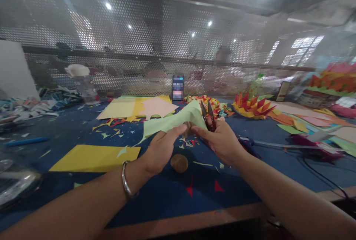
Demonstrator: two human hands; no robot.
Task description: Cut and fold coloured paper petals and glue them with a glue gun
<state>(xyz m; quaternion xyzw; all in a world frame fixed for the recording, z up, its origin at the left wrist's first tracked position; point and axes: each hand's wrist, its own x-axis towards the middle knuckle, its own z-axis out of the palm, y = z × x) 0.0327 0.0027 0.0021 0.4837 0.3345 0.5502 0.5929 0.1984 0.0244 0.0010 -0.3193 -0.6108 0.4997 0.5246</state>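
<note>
My left hand [162, 149], with a silver bangle at the wrist, grips a pale green sheet of paper [172, 117] by its near edge. In my right hand [222, 140] is a pair of scissors [208, 114], its dark blades pointing up and away and slightly apart. Between my two thumbs sits a small brown piece [187, 129], pinched against the paper; its kind is unclear. A round, flat brown piece [179, 163] lies on the blue table just below my hands. Paper scraps [191, 143] are scattered under the green sheet.
A yellow sheet [91, 158] lies left of my forearm, with yellow and pink sheets [133, 107] behind. Farther right are cut orange and red paper points [251, 106], a glue gun [247, 142] and a phone [178, 87] at the back. A perforated metal screen [111, 40] closes the far side.
</note>
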